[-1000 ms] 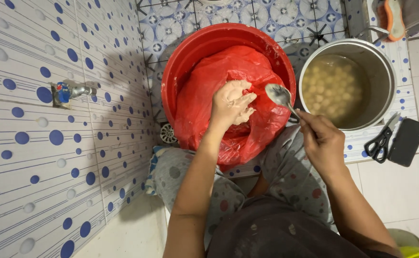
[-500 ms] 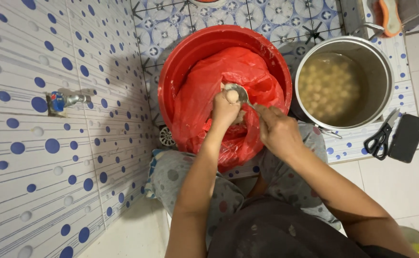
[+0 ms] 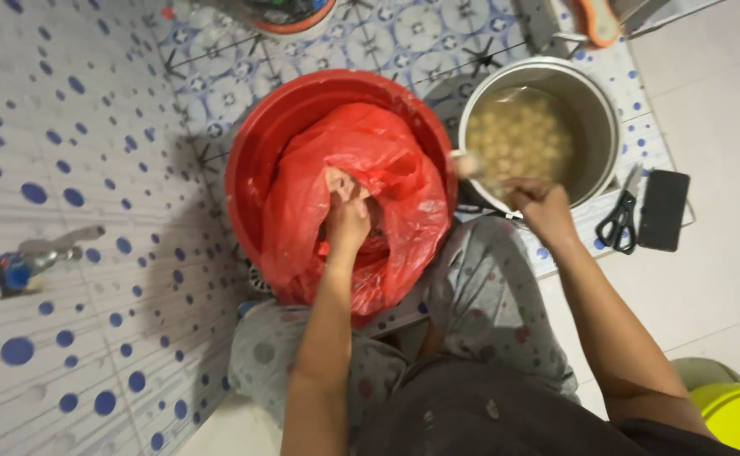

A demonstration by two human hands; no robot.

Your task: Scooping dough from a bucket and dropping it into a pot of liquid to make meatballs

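Left hand sits inside the red plastic bag lining the red basin, fingers curled around what appears to be a lump of paste, though the view there is poor. Right hand grips a spoon, blurred, at the rim of the steel pot, where 1 batch of pale balls floats in water. Judged step: tipping a formed ball in; next calls for a clean release over the water.

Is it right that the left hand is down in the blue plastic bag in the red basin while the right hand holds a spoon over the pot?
Not quite: the plastic bag is red, not blue, as the head view shows. The left hand is in it, inside the red basin, and the right hand holds a spoon over the pot.
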